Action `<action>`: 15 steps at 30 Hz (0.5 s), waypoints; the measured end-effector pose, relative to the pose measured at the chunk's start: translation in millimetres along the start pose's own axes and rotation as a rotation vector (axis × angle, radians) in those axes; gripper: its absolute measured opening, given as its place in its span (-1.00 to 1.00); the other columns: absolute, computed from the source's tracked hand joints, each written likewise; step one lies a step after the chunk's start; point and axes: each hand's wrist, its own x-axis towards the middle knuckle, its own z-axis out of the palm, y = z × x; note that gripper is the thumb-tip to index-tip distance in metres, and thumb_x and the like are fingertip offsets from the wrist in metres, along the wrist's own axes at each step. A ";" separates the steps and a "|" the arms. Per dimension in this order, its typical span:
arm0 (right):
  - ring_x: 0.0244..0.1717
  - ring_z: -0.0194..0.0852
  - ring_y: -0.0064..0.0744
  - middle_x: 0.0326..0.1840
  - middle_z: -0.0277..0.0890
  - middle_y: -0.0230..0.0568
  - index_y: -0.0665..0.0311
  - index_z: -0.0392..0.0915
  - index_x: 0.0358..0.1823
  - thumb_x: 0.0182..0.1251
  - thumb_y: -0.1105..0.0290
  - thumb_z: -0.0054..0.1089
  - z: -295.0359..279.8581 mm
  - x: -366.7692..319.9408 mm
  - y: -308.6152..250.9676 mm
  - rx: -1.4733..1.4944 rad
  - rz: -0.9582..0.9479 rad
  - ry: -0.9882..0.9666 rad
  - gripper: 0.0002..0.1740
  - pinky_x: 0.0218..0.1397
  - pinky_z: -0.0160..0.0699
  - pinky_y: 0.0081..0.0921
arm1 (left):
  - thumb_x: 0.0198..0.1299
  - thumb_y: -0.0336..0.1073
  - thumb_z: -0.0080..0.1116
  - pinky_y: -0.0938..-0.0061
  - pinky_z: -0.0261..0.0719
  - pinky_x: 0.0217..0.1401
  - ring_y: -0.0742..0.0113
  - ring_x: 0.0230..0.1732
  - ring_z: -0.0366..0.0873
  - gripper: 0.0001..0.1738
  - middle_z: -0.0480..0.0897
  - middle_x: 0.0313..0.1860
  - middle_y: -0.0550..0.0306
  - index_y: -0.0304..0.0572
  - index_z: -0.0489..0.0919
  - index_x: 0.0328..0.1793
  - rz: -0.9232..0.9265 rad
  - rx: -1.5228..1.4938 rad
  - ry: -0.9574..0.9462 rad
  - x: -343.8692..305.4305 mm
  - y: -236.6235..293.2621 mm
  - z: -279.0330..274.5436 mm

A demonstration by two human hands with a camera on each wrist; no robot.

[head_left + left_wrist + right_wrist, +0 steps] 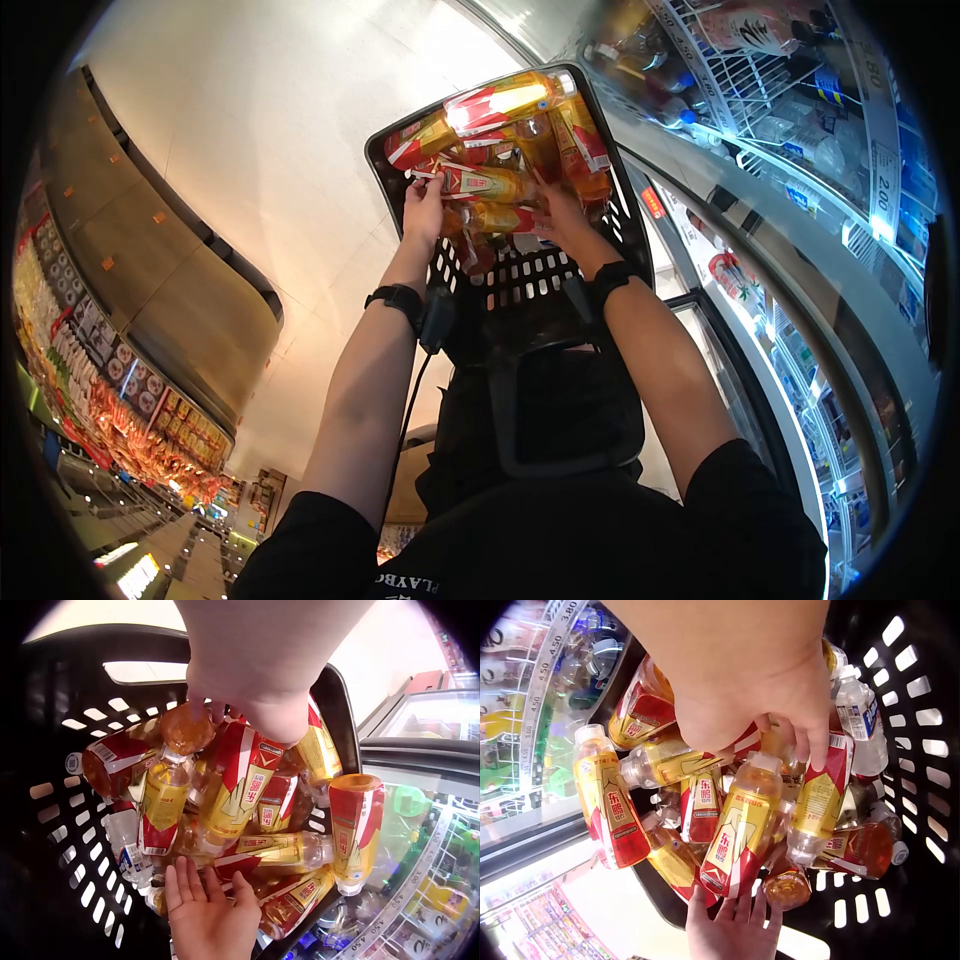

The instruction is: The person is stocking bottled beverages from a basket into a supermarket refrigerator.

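Plastic bottles of amber drink with red and yellow labels crowd a black shopping basket [375, 150]. My left hand [424, 205] holds the base end of a bottle [480, 182] lying across the pile, its thumb and fingers at either side. My right hand [562, 212] is at that bottle's cap end; in the left wrist view the right hand [210, 911] shows its palm, fingers straight beneath the bottle neck. In the right wrist view the middle bottle [742, 825] slants from its white cap to the fingers of the left hand [731, 930].
A clear bottle with a blue label [861, 712] sits in the basket by its slotted wall. Refrigerated shelves [790, 140] with price strips run along the right, by a door frame [740, 370]. Pale floor [230, 90] lies left, and a curved counter [170, 230] with packaged goods beyond.
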 end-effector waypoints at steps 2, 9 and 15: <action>0.08 0.54 -0.22 0.29 0.44 -0.29 0.03 0.37 0.49 0.47 -0.09 0.23 3.5 7.8 -3.8 0.032 0.021 0.006 -0.32 0.10 0.69 0.01 | 0.45 0.16 0.28 0.38 0.55 0.28 0.25 0.17 0.63 -0.25 0.68 0.23 -0.04 -0.40 0.47 0.41 -0.019 -0.013 0.000 4.1 0.0 1.7; -0.04 0.64 -0.25 0.32 0.46 -0.28 -0.01 0.30 0.54 0.49 -0.20 0.21 16.3 37.1 0.9 0.061 0.068 0.074 -0.25 -0.02 0.77 -0.09 | 0.40 0.29 0.29 0.38 0.63 0.10 0.28 0.00 0.68 -0.19 0.71 0.11 -0.08 -0.41 0.51 0.30 -0.064 0.030 0.002 7.1 16.0 5.2; 0.14 0.58 -0.08 0.40 0.37 -0.14 -0.10 0.25 0.55 0.41 -0.26 0.38 29.1 43.7 5.6 0.178 0.098 0.056 -0.16 0.23 0.73 0.03 | 0.23 0.50 0.30 0.32 0.56 0.36 0.02 0.25 0.67 0.14 0.66 0.26 -0.29 -0.59 0.40 0.41 -0.081 0.128 0.041 31.3 3.2 4.9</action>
